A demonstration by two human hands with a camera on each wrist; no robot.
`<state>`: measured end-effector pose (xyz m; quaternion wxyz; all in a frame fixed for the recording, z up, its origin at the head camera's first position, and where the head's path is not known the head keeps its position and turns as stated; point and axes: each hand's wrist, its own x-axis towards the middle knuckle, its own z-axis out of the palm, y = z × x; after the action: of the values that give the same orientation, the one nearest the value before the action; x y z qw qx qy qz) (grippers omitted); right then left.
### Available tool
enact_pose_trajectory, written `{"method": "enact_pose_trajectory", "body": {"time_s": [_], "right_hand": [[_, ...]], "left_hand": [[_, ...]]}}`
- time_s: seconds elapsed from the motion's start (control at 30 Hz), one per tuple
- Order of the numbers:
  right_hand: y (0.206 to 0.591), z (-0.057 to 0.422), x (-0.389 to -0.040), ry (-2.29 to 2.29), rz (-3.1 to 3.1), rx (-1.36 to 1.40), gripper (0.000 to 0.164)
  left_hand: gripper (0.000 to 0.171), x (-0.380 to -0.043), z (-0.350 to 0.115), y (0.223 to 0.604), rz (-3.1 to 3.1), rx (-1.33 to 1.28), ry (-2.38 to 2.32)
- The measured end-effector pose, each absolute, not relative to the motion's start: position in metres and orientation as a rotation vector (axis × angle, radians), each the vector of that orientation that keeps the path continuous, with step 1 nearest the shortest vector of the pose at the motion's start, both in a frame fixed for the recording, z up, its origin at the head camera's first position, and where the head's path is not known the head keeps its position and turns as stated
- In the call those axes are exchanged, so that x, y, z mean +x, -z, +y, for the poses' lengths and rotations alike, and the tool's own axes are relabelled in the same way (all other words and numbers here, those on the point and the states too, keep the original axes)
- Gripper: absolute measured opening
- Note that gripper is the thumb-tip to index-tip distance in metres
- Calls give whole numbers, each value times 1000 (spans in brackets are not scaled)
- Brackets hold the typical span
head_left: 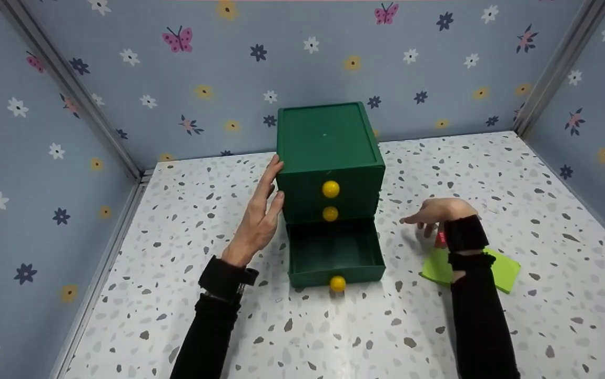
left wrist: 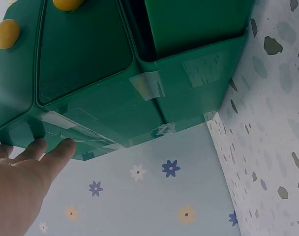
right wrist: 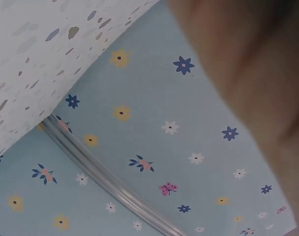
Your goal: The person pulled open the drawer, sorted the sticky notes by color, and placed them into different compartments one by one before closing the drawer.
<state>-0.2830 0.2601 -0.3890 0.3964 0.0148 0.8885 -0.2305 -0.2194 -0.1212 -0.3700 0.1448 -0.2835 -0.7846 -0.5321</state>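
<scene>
Bracing, it seems, the dark-green, box-shaped plastic drawer unit [head_left: 329, 137] on the speckled white counter [head_left: 302, 337], the left hand [head_left: 254, 220] is resting its extended fingers against the unit's left side. Well apart from it, the right hand [head_left: 436, 211] is holding nothing visible in loosely bent fingers, near a small red object [head_left: 440, 239] and a flat lime-green piece [head_left: 503, 268] (material unclear). With the bottom drawer [head_left: 310, 279] standing open, the step is probably involving that drawer, calling next for a careful right-hand reach.
</scene>
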Motion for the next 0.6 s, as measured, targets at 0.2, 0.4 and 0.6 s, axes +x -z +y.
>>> {"method": "enact_pose_trajectory", "body": {"time_s": [0.2,0.4,0.6], "right_hand": [[391,258,-282,645,2202,69,64],[394,258,-282,717,2177,135,63],[401,256,-287,731,2181,67,59]], "left_hand": [[52,-236,-125,390,-2259,-807,1516],[52,-235,-125,390,-2254,-827,1504],[53,-238,-126,393,-2263,-815,1511]]}}
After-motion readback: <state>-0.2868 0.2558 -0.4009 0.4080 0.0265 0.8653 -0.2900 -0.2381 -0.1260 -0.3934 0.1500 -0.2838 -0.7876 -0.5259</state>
